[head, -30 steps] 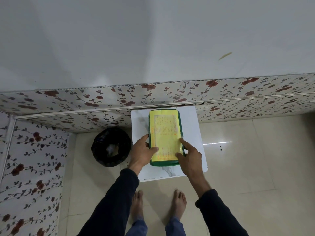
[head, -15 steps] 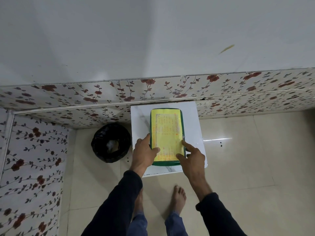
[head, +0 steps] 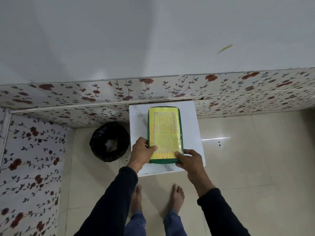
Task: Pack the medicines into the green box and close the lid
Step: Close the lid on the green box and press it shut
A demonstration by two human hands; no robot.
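The green box (head: 164, 133) lies on a small white marble-patterned table (head: 192, 126), its lid shut and covered by a yellow printed label. My left hand (head: 141, 153) grips the box's near left edge, thumb on the lid. My right hand (head: 190, 160) holds the near right corner, thumb pressed on the lid. No medicines are visible; the inside of the box is hidden.
A black bin lined with a bag (head: 110, 142) stands on the floor left of the table. Floral-patterned wall panels (head: 68, 96) run behind and to the left. My bare feet (head: 156, 196) stand on beige floor tiles just before the table.
My right hand slid from the box's right side down to its near right corner. My left hand kept its grip. The camera shifted slightly.
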